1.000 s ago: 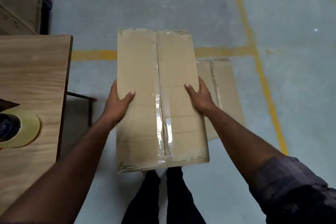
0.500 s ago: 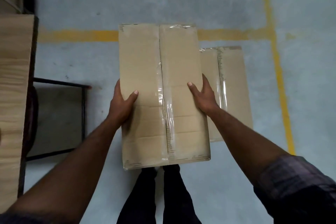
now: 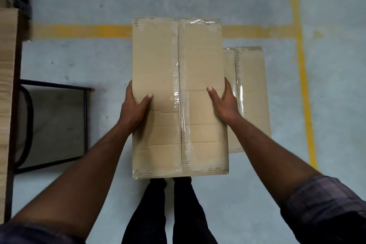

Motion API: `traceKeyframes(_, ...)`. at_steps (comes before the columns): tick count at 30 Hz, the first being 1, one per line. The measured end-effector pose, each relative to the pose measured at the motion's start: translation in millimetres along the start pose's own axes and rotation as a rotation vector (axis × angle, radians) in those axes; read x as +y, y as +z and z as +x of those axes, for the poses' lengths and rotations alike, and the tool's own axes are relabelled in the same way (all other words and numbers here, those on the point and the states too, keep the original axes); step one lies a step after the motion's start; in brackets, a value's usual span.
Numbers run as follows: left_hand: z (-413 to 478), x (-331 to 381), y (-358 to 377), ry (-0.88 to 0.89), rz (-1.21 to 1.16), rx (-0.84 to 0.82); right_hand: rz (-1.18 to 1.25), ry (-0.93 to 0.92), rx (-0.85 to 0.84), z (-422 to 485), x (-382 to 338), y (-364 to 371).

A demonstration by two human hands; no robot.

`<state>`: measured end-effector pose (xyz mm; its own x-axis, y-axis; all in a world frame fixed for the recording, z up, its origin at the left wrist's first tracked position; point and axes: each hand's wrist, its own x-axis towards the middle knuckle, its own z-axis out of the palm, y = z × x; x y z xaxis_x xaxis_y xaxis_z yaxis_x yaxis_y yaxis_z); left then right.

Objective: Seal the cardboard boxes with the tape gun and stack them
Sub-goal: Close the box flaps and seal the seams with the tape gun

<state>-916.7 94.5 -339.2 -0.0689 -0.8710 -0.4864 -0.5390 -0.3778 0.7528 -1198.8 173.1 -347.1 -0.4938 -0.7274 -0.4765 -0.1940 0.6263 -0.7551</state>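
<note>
Taped box (image 3: pixel 198 65) gripped between left hand (image 3: pixel 134 109), right hand (image 3: pixel 225 105).

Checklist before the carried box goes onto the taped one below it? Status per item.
1. Carried box top seam taped: ok.
2. Left hand grips its left edge: ok.
3. Right hand grips its right edge: ok.
4. Lower box top seam taped: ok.
5. Boxes lined up: not ok, the held one sits offset left.
6. Held box's bottom seam: cannot tell, hidden.

Taped box (image 3: pixel 198 89) gripped by both hands (thumbs on top), second box (image 3: pixel 251 95) on floor
</note>
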Motion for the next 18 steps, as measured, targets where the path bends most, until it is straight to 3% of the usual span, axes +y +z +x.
traceKeyframes(7,-1,-2,3,-0.021,0.001,-0.033,-0.015,0.027,-0.013,-2,-5,-5)
traceKeyframes(18,-12,-1,-9,-0.230,-0.086,-0.114,-0.173,0.097,0.067,-26,-23,0)
